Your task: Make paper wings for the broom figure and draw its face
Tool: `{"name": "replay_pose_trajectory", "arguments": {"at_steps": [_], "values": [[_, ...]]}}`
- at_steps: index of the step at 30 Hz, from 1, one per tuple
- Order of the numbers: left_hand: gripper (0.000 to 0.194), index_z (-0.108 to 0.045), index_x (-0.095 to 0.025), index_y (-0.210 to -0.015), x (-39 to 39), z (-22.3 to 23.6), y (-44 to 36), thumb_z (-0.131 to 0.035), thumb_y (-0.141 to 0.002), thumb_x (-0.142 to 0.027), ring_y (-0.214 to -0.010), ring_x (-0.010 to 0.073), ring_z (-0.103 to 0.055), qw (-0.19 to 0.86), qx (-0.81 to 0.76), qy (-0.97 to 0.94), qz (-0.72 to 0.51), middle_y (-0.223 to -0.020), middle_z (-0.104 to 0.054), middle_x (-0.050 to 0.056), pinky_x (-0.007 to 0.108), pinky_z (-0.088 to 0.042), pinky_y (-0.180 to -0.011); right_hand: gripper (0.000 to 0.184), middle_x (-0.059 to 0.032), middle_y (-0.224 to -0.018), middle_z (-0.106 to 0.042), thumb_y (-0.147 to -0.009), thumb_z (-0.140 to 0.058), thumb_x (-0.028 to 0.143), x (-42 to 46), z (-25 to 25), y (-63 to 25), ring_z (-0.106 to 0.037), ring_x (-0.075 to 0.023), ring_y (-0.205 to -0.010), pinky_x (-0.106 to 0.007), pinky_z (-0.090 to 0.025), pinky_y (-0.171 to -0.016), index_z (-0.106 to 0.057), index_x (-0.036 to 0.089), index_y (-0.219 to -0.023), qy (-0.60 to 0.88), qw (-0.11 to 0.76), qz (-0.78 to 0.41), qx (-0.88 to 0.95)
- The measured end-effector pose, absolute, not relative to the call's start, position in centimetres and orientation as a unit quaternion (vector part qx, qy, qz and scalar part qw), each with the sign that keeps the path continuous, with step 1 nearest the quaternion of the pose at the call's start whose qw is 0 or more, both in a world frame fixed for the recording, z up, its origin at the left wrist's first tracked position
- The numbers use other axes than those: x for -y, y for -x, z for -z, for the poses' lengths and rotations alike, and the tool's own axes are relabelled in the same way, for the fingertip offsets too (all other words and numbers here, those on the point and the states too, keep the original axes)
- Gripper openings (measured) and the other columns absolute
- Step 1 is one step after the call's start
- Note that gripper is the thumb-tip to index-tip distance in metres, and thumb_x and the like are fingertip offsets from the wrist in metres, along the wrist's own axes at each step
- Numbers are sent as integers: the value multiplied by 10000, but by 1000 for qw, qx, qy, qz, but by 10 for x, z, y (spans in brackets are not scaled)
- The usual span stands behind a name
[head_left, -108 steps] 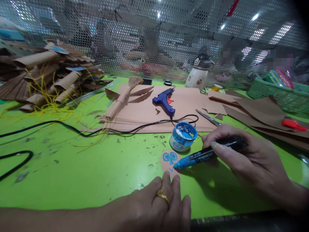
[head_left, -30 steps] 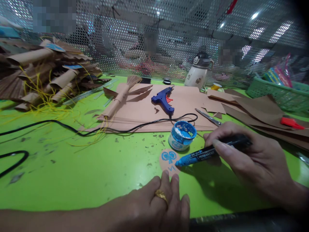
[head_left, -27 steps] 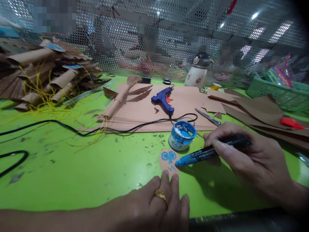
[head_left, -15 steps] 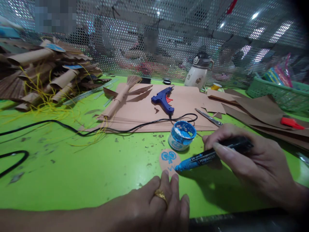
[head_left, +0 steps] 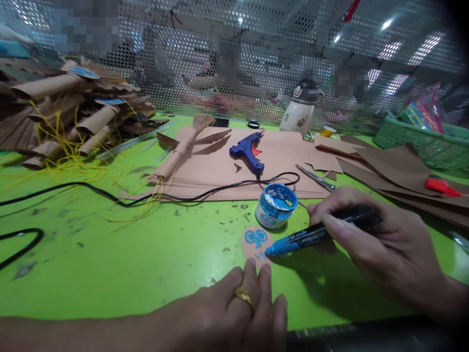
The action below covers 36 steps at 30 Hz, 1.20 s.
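Observation:
My right hand (head_left: pixel 373 244) grips a black and blue permanent marker (head_left: pixel 311 235) in a writing hold. The marker's blue tip is at the right part of a small round brown paper piece (head_left: pixel 252 250). Blue ring-shaped eyes and a zigzag line show on that piece. With fingers stretched out, my left hand (head_left: pixel 234 308) rests on the table, and its fingertips press the lower edge of the paper. A gold ring (head_left: pixel 244 298) sits on one of its fingers. Just behind the paper stands an uncapped jar of blue paint (head_left: pixel 276 208).
A blue glue gun (head_left: pixel 249 152) and a rolled paper figure (head_left: pixel 181 149) lie on stacked brown paper (head_left: pixel 216 168). Scissors (head_left: pixel 317 177) are near my right hand. More paper figures (head_left: pixel 88 107) pile up at left. A bottle (head_left: pixel 298 110) and a green basket (head_left: pixel 421 139) stand behind.
The marker has drawn a zigzag from a small tick on the round paper, its tip shifting slightly back and forth. My left hand stays in place, holding the paper's edge.

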<state>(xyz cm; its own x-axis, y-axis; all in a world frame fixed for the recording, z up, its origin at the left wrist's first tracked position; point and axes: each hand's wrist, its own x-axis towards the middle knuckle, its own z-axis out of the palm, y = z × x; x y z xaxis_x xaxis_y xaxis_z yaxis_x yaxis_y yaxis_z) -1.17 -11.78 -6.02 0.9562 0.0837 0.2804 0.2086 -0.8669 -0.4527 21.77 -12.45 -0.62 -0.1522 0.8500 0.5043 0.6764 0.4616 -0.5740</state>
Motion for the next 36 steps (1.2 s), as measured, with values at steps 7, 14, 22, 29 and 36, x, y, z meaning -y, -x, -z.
{"name": "replay_pose_trajectory", "arguments": {"at_steps": [7,14,22,29,36], "values": [[348,-524,-193,-1213,117,60,12,-450,-881,-270,-1062,227,-567,252,75,956,127,-1185,-619,87,359,-426,-881,127,51,-582,-522,-821,-507,161,124,6,-217,-461,-76,-468,-173,-398,-446,-514,228,-713,511,416,-96,746],[349,-530,-189,-1206,117,59,13,-478,-877,-293,-1033,215,-582,257,66,956,127,-1164,-629,93,349,-435,-868,141,50,-577,-512,-818,-518,154,123,6,-217,-467,-78,-480,-171,-399,-451,-507,225,-697,509,413,-103,748],[358,-534,-193,-1200,116,59,8,-513,-859,-297,-1064,222,-561,239,76,959,128,-1188,-617,88,357,-428,-875,130,51,-580,-524,-815,-519,155,124,6,-216,-467,-70,-475,-162,-403,-461,-515,215,-700,520,417,-97,739],[333,-538,-193,-1194,118,59,10,-491,-876,-279,-1024,213,-573,250,80,955,140,-1165,-630,77,351,-432,-873,142,45,-570,-516,-822,-516,172,123,6,-217,-465,-86,-456,-185,-392,-430,-511,224,-690,514,410,-109,746],[349,-528,-190,-1209,119,59,12,-497,-871,-274,-1045,222,-573,241,74,959,129,-1172,-626,88,349,-435,-865,131,45,-570,-515,-810,-515,144,124,6,-217,-465,-83,-466,-180,-396,-436,-510,224,-707,511,414,-102,746]]}}
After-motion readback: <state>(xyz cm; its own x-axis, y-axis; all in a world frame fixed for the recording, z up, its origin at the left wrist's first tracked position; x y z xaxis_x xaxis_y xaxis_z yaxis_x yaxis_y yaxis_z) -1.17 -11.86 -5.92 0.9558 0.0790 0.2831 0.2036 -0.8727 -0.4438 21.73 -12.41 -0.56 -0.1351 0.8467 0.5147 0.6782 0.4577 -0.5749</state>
